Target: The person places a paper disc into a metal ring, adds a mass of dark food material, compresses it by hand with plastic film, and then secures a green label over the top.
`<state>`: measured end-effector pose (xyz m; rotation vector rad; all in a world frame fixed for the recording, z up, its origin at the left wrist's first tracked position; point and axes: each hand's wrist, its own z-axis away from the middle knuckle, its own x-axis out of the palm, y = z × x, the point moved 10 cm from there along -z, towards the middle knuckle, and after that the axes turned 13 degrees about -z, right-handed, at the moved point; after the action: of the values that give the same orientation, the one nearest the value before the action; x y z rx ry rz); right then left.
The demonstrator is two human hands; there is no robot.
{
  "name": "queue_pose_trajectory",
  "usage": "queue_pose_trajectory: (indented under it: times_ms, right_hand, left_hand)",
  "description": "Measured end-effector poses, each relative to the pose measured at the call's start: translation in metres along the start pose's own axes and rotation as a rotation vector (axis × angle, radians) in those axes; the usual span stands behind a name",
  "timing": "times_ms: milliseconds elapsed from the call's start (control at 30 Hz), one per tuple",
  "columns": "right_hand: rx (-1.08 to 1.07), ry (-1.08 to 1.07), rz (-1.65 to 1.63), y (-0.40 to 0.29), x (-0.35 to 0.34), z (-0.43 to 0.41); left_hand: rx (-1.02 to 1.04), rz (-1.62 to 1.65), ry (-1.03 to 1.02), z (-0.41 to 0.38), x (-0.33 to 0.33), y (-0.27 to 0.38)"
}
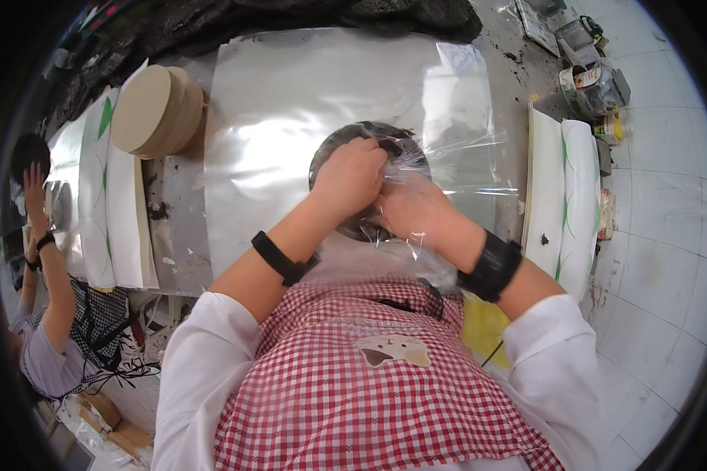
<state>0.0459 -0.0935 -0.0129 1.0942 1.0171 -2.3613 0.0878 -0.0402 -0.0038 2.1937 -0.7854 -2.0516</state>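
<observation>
A dark round disc [336,144] of what looks like pressed dried material lies in front of me on a smooth, shiny sheet [271,88]. Clear plastic film [409,156] covers part of it and trails to the right in creases. My left hand [353,171] rests over the disc, its fingers curled and pinched on the film near the middle. Close beside it, my right hand [415,206] bends inward at the disc's right side, with film over and around it. Its fingertips are blurred and partly hidden, so their grip is unclear.
A stack of round cardboard discs [147,112] stands to the left. Stacked white sheets with green marks [94,194] lie beyond it, with similar ones [580,206] at right. A dark crinkled mass [330,15] spans the back. Another person's hand [35,188] touches a dark disc [30,156].
</observation>
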Motion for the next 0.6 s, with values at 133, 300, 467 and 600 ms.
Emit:
queue_pose_trajectory:
  times_ms: [133,300,467,600]
  right_hand:
    - [-0.157,0.277,0.122,0.006,-0.026,0.038]
    - [-0.232,0.451,0.175,0.000,-0.051,0.066]
    - [0.597,0.611,-0.744,0.138,-0.018,0.157]
    - [-0.013,1.016,-1.566,0.120,-0.079,0.170]
  left_hand:
    - [0.084,-0.122,-0.092,0.002,-0.004,0.026]
    - [0.214,-0.370,-0.102,0.006,0.013,0.035]
    - [0.276,-0.554,-0.071,0.010,0.023,0.043]
    - [0.270,-0.567,-0.053,0.006,0.027,0.038]
